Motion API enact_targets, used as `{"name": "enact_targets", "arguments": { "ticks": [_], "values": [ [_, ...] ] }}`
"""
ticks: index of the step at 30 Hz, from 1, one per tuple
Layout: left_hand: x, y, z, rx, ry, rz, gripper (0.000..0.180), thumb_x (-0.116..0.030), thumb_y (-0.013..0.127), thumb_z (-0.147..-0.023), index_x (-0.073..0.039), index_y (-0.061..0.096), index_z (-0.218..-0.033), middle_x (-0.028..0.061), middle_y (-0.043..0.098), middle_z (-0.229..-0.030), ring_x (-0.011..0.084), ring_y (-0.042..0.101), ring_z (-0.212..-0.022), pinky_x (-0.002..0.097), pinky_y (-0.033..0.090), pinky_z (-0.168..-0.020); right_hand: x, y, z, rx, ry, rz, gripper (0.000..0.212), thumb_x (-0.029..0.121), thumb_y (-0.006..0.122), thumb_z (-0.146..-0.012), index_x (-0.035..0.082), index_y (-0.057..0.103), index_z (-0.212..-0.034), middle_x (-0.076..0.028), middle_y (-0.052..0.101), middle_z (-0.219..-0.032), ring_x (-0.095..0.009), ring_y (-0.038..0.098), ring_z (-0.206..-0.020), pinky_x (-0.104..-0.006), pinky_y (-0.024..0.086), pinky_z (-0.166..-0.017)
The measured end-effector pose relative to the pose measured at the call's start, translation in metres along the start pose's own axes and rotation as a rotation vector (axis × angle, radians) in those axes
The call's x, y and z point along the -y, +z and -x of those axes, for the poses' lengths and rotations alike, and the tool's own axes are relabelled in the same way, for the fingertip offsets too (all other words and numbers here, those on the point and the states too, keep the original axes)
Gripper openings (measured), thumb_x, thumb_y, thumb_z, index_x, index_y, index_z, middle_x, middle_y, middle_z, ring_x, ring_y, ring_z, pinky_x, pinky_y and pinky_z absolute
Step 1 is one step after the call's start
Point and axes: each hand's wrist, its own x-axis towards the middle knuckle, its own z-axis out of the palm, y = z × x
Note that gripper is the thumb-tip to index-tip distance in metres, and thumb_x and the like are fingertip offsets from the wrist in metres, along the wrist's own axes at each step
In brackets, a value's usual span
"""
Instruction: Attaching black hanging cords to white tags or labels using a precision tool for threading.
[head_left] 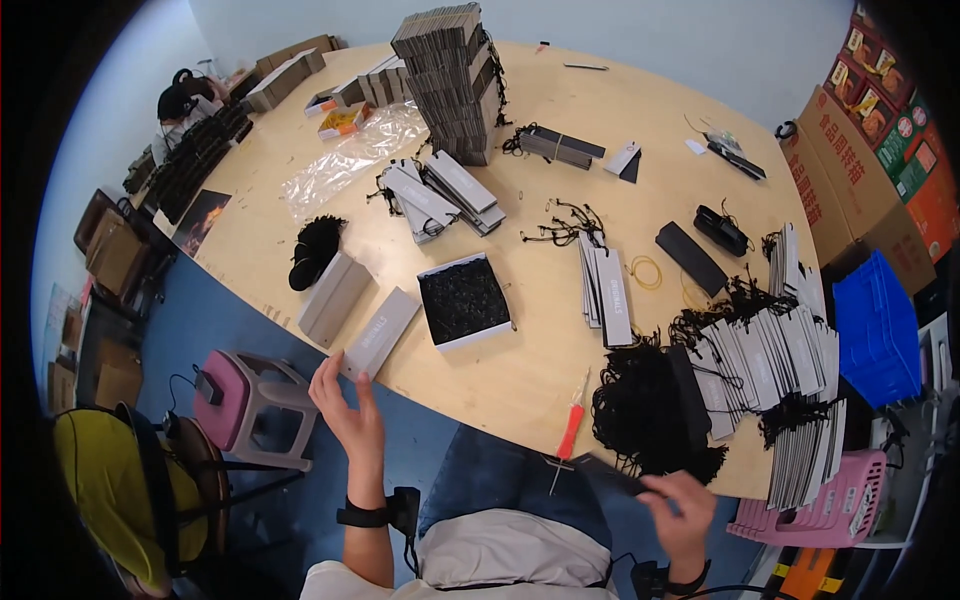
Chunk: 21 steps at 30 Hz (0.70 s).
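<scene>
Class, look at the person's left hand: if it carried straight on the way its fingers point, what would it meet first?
The left hand already touches the grey flat box at the table edge; beyond lies a second grey box, probably.

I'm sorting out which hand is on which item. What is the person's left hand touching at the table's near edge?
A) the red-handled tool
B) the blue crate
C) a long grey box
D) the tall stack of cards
C: the left hand grips the near end of the long grey box, which overhangs the table edge.
</scene>
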Motion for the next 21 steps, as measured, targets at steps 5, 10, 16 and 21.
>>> {"name": "enact_targets", "arguments": {
  "ticks": [5,10,16,21],
  "values": [
    [0.0,-0.001,0.001,-0.021,0.005,0.039,0.033,-0.013,0.063,-0.095,0.0,0.058,-0.125,0.0158,0.06,-0.12,0.0306,0.052,-0.116,0.0404,0.04,-0.1,-0.02,0.025,0.026,0.227,-0.056,-0.06,0.015,0.002,0.08,-0.071,0.003,0.071,-0.083,-0.01,0.068,-0.073,-0.025,0.065,-0.063,-0.0318,0.051,-0.057],
    [0.001,-0.013,0.013,-0.013,-0.227,0.573,0.03,-0.007,0.06,-0.098,0.001,0.056,-0.127,0.0094,0.06,-0.113,0.0158,0.059,-0.095,0.0281,0.047,-0.083,-0.039,0.041,0.045,0.227,-0.045,-0.048,0.014,0.005,0.079,-0.074,0.004,0.067,-0.081,-0.009,0.069,-0.074,-0.025,0.067,-0.064,-0.0325,0.052,-0.056],
    [-0.034,-0.041,0.021,0.112,-0.182,0.888,0.018,-0.001,0.061,-0.095,0.002,0.056,-0.112,0.0084,0.06,-0.096,0.0153,0.063,-0.083,0.0278,0.053,-0.075,-0.051,0.062,0.058,0.239,-0.043,-0.031,0.015,0.005,0.078,-0.075,0.006,0.064,-0.082,-0.009,0.069,-0.074,-0.026,0.067,-0.064,-0.0334,0.053,-0.056],
    [-0.044,-0.05,0.038,0.56,0.061,1.005,0.014,0.006,0.068,-0.083,0.0,0.066,-0.096,0.0124,0.068,-0.091,0.019,0.066,-0.078,0.0298,0.053,-0.067,-0.054,0.072,0.061,0.175,-0.113,-0.073,0.013,0.002,0.075,-0.076,0.005,0.063,-0.082,-0.009,0.069,-0.074,-0.027,0.068,-0.065,-0.0339,0.054,-0.057]
  ]
}}
